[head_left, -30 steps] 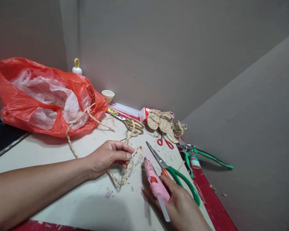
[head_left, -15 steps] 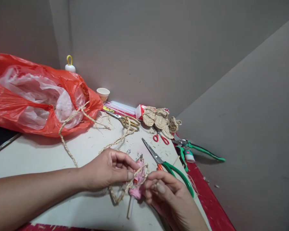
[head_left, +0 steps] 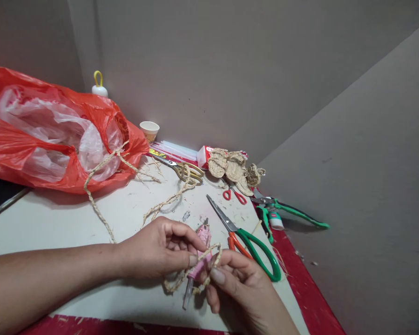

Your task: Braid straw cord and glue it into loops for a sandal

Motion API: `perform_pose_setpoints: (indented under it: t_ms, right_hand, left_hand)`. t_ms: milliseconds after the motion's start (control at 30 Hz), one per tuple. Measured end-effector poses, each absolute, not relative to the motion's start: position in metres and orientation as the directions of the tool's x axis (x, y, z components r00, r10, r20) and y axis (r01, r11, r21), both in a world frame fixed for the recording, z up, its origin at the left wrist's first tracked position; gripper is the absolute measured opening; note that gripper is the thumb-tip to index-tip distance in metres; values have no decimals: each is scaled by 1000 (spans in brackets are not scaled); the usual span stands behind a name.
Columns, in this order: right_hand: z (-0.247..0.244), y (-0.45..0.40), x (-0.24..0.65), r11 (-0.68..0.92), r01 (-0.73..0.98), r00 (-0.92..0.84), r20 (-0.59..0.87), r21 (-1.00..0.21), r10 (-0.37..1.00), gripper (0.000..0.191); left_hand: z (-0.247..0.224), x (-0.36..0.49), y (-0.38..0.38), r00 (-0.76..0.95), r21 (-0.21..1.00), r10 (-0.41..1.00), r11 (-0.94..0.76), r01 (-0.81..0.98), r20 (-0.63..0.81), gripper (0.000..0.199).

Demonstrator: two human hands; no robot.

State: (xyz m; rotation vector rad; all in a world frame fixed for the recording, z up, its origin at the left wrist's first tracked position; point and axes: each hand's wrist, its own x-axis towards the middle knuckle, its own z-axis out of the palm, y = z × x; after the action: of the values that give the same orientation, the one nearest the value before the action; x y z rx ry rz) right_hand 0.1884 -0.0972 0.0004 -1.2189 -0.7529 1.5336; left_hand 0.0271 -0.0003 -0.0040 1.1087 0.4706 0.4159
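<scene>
Thumb and fingers of my left hand point(head_left: 171, 246) pinch a braided straw cord point(head_left: 214, 251), which forms a small loop between the hands. My right hand point(head_left: 235, 279) has its thumb and index finger closed on the right side of that loop. Behind and below the loop lies a pink-wrapped tool point(head_left: 204, 232) with a dark tip and a clear shaft end. More braid hangs under my hands. Green-handled scissors point(head_left: 256, 249) lie just beyond my right hand, partly over an orange handle point(head_left: 235, 244).
A red plastic bag point(head_left: 66, 181) fills the left side, with braid trailing from it. Farther back are gold-handled scissors point(head_left: 185, 172), a paper cup point(head_left: 149, 131), woven straw pieces point(head_left: 230, 167), red-handled scissors point(head_left: 238, 196) and green pruners point(head_left: 296, 212). Grey walls stand behind.
The cord loop between my hands has shifted slightly right and changed shape. My right thumb has moved left onto the loop. The view has tilted a little.
</scene>
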Motion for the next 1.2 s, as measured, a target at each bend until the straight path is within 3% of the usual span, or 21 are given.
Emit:
perform_pose_setpoints:
  t_ms: [433,800,1200]
  right_hand:
    - [-4,-98,187,-358,-243,-12,-366,-902,931,28]
    - [-6,-99,185,-290,-278,30,-310,-916,950,31]
    - [0,-103,195,-260,-216,175,-300,-941,938,35]
  left_hand:
    - [-5,27,-6,853,918,494,394,-50,-166,19]
    - [1,28,-9,832,992,548,121,22,-85,19]
    - [7,29,-13,809,992,576,92,83,-121,17]
